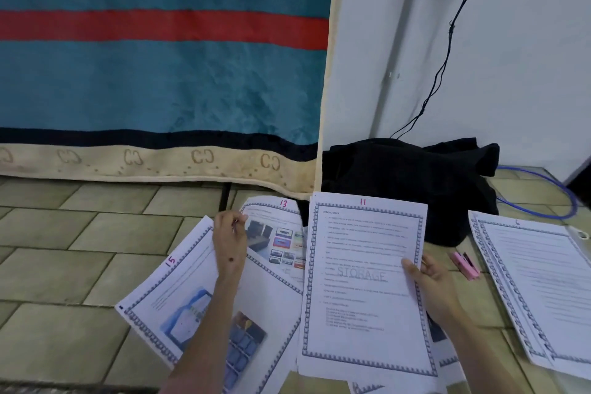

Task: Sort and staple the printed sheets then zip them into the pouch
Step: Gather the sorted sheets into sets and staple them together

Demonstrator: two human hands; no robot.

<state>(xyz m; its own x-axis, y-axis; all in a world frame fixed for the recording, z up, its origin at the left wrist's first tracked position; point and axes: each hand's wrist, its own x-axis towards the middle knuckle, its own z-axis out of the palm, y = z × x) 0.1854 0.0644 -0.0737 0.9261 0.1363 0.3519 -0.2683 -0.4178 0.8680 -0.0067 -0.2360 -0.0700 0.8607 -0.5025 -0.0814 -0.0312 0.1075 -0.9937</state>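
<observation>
The right hand [431,285] grips the right edge of the sheet numbered 11 [364,285], thumb laid across its printed face and fingers curled behind; the page is lifted and faces the camera, the word STORAGE faintly legible near its middle. The right forearm runs down to the lower right corner of the view.

The left hand [228,241] reaches forward over the spread pages, its fingers bent at the left edge of the sheet numbered 13 [278,233], pinching or touching that edge; which, cannot be told. The left forearm crosses above the sheet numbered 15 [179,294], which lies tilted on the floor with a blue picture on it. Sheet 13, with small colour photographs, lies partly under sheet 11. More bordered pages show beneath and below sheet 11.

Just right of the right hand a pink stapler [466,265] lies on the floor. Further right lies a separate stack of sheets [537,281], its top page numbered 6, resting on what looks like a clear pouch [580,235] whose edge shows at the stack's upper right.

Everything lies on a tiled floor [80,249]. Behind the pages a heap of black cloth [406,182] sits against a white wall [511,57], with a thin black cable [447,51] hanging down to it and a blue cable [550,198] looped on the floor beside it. A teal blanket [160,80] with a red stripe and beige border hangs at left.
</observation>
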